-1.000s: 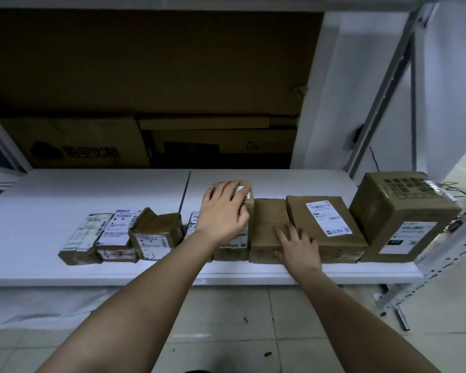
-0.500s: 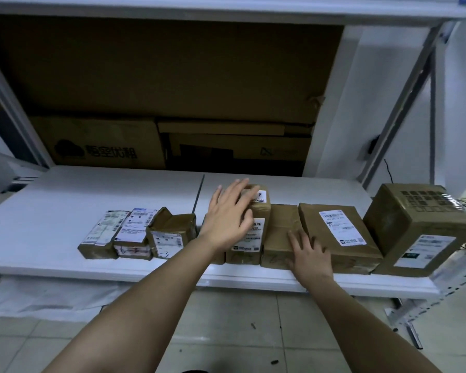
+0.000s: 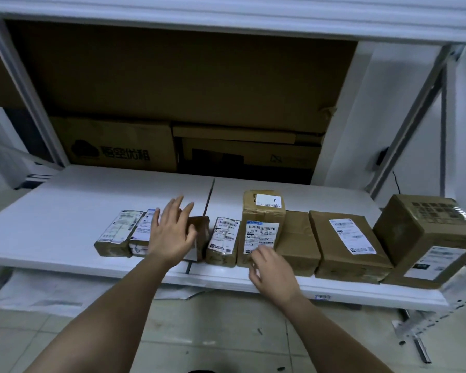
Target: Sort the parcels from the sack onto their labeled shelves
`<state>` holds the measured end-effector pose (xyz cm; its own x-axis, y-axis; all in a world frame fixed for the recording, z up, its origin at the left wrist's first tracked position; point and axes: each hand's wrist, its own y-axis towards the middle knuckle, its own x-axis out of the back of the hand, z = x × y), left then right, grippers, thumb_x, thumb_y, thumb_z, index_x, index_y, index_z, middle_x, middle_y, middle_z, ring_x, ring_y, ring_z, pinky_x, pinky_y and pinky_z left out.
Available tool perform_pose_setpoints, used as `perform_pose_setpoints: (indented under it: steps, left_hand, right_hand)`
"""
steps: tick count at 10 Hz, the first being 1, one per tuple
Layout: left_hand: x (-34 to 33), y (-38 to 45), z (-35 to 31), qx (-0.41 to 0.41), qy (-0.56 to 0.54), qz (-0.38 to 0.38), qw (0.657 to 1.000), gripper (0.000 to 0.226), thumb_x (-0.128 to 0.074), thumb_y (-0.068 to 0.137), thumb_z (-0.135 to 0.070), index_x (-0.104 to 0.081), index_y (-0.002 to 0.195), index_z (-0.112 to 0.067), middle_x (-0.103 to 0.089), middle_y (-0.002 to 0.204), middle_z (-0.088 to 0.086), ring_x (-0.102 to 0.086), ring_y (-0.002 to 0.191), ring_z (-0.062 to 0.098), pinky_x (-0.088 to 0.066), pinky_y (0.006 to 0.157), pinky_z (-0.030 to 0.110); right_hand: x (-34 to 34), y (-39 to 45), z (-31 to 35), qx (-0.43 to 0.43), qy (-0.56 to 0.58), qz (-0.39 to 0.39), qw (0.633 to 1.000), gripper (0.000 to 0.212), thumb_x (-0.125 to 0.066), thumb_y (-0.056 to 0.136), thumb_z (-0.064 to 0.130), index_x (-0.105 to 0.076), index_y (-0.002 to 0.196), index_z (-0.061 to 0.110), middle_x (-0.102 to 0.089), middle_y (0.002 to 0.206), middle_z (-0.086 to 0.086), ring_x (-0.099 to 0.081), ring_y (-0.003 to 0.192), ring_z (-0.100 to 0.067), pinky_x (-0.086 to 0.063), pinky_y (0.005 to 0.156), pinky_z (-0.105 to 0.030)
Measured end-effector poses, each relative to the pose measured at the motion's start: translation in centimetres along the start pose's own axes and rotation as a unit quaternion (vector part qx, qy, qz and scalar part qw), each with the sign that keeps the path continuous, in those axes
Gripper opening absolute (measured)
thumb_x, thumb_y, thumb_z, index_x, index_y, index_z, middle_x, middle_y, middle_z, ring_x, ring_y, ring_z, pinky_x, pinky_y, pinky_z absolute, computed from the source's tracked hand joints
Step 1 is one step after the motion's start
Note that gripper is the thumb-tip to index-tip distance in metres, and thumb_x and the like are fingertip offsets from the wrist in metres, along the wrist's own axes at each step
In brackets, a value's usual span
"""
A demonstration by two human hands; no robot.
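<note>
A row of brown taped parcels with white labels lines the front of a white shelf (image 3: 65,211). My left hand (image 3: 171,234) hovers open, fingers spread, over a small brown parcel (image 3: 201,224) and hides most of it. My right hand (image 3: 271,270) is at the front edge of the shelf, fingers loosely curled, in front of a tall parcel (image 3: 262,222) marked 7 on top; it holds nothing. Left of that stands a small labeled parcel (image 3: 223,240). Two flat parcels (image 3: 119,232) lie at the row's left end.
Right of the tall parcel sit a plain brown parcel (image 3: 297,240), a wide labeled box (image 3: 347,240) and a big cube box (image 3: 425,238) at the shelf's right end. Large cardboard cartons (image 3: 119,144) stand behind the shelf. Tiled floor lies below.
My left hand has come off the tall parcel and moved left over the small brown parcel. My right hand has slid left off the plain parcel and back to the shelf's front edge.
</note>
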<state>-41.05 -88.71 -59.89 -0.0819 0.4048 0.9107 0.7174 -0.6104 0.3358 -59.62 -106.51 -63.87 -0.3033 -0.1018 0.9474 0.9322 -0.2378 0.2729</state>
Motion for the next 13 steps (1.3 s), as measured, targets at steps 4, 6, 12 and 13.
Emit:
perform_pose_setpoints:
  steps: [4,6,12,13]
  left_hand:
    - [0.0,-3.4,6.7,0.177,0.110,0.189,0.960,0.084,-0.049,0.092,-0.037,0.005,0.152,-0.017,0.004,0.160,0.005,0.002,0.148,0.026,-0.007,0.119,0.047]
    - [-0.7,-3.5,7.8,0.179,0.116,0.260,0.942,0.079,-0.047,0.092,-0.038,0.003,0.153,-0.029,0.006,0.160,0.003,0.002,0.148,0.026,-0.006,0.119,0.047]
    - [0.1,-3.6,5.5,0.226,0.121,0.243,0.935,0.092,-0.051,0.091,-0.042,0.012,0.151,-0.012,0.009,0.160,0.008,0.002,0.148,0.027,-0.009,0.119,0.045]
    - [2.4,-3.2,3.8,0.232,0.119,0.279,0.924,0.091,-0.049,0.092,-0.046,0.010,0.152,-0.010,0.006,0.160,0.009,0.000,0.148,0.027,-0.014,0.118,0.046]
  right_hand:
    - [-1.5,10.7,9.5,0.029,-0.027,0.096,0.995,0.079,-0.051,0.092,0.021,-0.003,0.154,0.029,-0.001,0.162,0.002,-0.001,0.149,-0.026,-0.014,0.117,-0.051]
    - [-2.6,11.4,9.6,0.011,-0.020,0.172,0.985,0.076,-0.049,0.094,0.020,-0.004,0.152,0.038,0.002,0.162,-0.001,0.003,0.148,-0.035,-0.014,0.115,-0.055]
    - [-0.6,10.2,8.8,0.036,0.014,0.069,0.997,0.058,-0.045,0.095,0.036,-0.025,0.149,0.024,-0.030,0.151,-0.002,-0.030,0.137,-0.023,-0.031,0.110,-0.042]
    - [1.8,9.8,9.3,0.060,0.027,0.068,0.995,0.042,-0.040,0.095,0.028,-0.046,0.136,0.020,-0.050,0.132,-0.002,-0.047,0.120,-0.020,-0.041,0.098,-0.036]
